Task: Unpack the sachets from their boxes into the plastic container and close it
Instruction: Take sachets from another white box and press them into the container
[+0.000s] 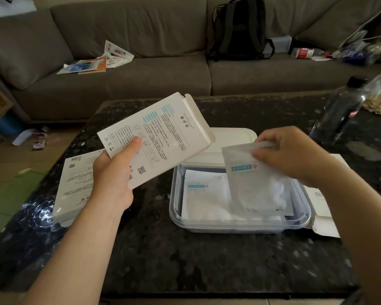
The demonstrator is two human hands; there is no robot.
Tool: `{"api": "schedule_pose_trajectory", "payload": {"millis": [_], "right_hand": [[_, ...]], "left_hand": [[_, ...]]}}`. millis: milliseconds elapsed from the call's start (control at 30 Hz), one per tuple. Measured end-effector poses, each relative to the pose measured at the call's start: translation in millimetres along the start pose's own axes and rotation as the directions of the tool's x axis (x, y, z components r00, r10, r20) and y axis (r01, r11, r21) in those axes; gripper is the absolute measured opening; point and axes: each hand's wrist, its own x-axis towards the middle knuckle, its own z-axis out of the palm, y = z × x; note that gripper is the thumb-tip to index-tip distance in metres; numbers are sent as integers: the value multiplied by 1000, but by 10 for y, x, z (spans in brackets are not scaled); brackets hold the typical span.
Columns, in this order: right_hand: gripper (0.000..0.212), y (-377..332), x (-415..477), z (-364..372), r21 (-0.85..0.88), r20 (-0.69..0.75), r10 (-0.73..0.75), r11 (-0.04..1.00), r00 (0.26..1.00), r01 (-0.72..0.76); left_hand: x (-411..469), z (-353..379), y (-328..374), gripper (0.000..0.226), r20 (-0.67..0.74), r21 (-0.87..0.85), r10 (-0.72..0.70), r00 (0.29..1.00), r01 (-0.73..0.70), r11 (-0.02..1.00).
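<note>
Nearest the person, the dark speckled stone tabletop (207,260) lies bare. Above it, the two forearms extend toward the work area.

At 9 o'clock from the table centre, the left hand (112,175) clamps a flat white printed cardboard box (156,139) by its lower corner, thumb on the printed face, fingers behind. The box is tilted, its open end flap raised toward 1 o'clock. It looks light and stiff; a corner pinch appears sufficient.

At 3 o'clock, the right hand (295,155) pinches the top edge of a translucent white sachet with a teal label (255,183). The sachet hangs down into the clear rectangular plastic container (240,225), its lower edge among the contents. Judged by its slack drape, the sachet is soft, light and probably slippery; hold it by the sealed top edge, not the pouch body.

A second white sachet (205,192) lies flat inside the container at its 9 o'clock side.

Beyond the container, at 12 o'clock, the white plastic lid (231,139) rests touching the far rim, not yet fitted.

Another flat white box (75,183) lies at 8 o'clock behind the left arm. An opened white box (323,214) lies at 4 o'clock, just beside the container.

Farther out, a dark plastic bottle (339,111) stands at 2 o'clock. A grey sofa (141,73) fills the background.
</note>
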Motion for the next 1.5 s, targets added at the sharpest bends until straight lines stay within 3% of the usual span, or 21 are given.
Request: {"api": "schedule_pose_trajectory", "payload": {"millis": [133,233,500,600,700,767,1000,1333,1500], "right_hand": [[2,88,88,146,-189,9,92,978,996,-89],[19,128,93,199,-381,17,118,919,993,-103],[47,82,-28,328,-708,-49,-11,706,999,-27],[61,16,-75,379,-673,165,-20,728,986,127],[87,5,-141,378,-553,425,115,818,898,157],[93,71,-156,380,-589,508,190,789,840,178],[91,157,-99,401,-628,559,272,756,783,185],[101,158,-74,541,-634,563,262,745,784,207],[76,70,-90,567,-582,539,225,796,812,166]], "left_hand": [[9,2,-8,26,20,2,-3,1000,3,1000],[0,19,-16,25,61,15,-12,998,11,1000],[-47,74,-40,21,127,61,-27,992,19,998],[-56,74,-40,21,123,66,-28,992,20,998],[-61,69,-44,22,123,71,-28,992,19,997],[-60,67,-48,23,129,77,-30,991,20,997],[-48,67,-70,24,136,87,-30,990,18,996],[-77,74,-80,22,141,104,-33,989,19,994],[-78,74,-86,25,148,108,-37,988,21,994]]}}
